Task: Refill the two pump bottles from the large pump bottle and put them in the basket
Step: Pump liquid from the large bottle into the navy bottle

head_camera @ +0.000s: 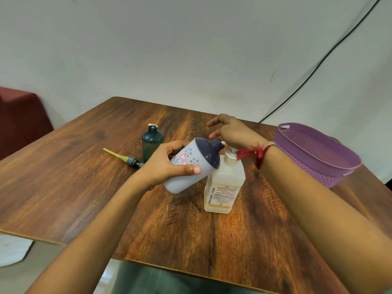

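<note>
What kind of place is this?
Probably an ordinary indoor room; home or office, I can't tell. A wooden table stands by a plain white wall, with a maroon seat beside it and a purple basket on it.

A dark wood-grain table [84, 187] stands before a white wall [169, 49], a maroon seat [19, 115] at left.
</note>
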{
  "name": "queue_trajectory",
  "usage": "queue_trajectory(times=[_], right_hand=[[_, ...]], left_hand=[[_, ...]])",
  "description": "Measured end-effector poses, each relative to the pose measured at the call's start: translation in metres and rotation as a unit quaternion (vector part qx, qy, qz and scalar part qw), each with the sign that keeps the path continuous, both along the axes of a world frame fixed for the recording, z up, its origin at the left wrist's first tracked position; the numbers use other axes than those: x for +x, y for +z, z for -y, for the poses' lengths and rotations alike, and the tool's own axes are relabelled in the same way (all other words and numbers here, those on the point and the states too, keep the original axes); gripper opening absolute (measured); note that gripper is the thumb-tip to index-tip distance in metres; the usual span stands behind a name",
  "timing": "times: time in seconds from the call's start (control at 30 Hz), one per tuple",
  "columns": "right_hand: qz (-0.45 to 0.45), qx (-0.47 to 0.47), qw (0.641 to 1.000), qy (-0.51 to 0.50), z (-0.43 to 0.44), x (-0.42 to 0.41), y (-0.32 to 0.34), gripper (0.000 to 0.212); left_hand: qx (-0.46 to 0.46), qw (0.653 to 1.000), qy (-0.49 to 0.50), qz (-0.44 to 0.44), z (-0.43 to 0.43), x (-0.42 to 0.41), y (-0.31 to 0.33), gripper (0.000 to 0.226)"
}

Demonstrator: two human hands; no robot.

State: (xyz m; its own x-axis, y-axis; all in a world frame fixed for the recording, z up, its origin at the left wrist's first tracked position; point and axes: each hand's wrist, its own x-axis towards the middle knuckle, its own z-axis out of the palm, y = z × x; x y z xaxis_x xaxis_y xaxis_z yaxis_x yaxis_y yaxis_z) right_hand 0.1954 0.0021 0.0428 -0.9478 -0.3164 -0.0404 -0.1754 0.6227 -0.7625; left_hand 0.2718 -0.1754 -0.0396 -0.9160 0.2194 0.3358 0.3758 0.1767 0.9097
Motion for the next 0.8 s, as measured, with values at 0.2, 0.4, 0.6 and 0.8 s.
queue_trajectory(times=[0.2,0.4,0.6,0.8], right_hand=[[-0.030,-0.006,1.000,-0.003,0.003,0.002,0.002,0.035],[-0.061,0.005,0.998,-0.020,-0.001,0.004,0.004,0.032],[-0.090,0.009,0.994,-0.063,0.000,0.007,0.001,0.035],[-0.087,0.050,0.994,-0.046,0.001,0.007,0.005,0.033]], left_hand=[[0.000,1.000,0.001,-0.004,0.001,-0.002,-0.001,0.060],[-0.005,1.000,-0.011,-0.003,0.000,-0.005,0.004,0.052],[0.001,1.000,-0.007,-0.006,-0.001,-0.003,0.000,0.050],[0.002,1.000,-0.011,-0.003,0.000,-0.001,0.001,0.052]])
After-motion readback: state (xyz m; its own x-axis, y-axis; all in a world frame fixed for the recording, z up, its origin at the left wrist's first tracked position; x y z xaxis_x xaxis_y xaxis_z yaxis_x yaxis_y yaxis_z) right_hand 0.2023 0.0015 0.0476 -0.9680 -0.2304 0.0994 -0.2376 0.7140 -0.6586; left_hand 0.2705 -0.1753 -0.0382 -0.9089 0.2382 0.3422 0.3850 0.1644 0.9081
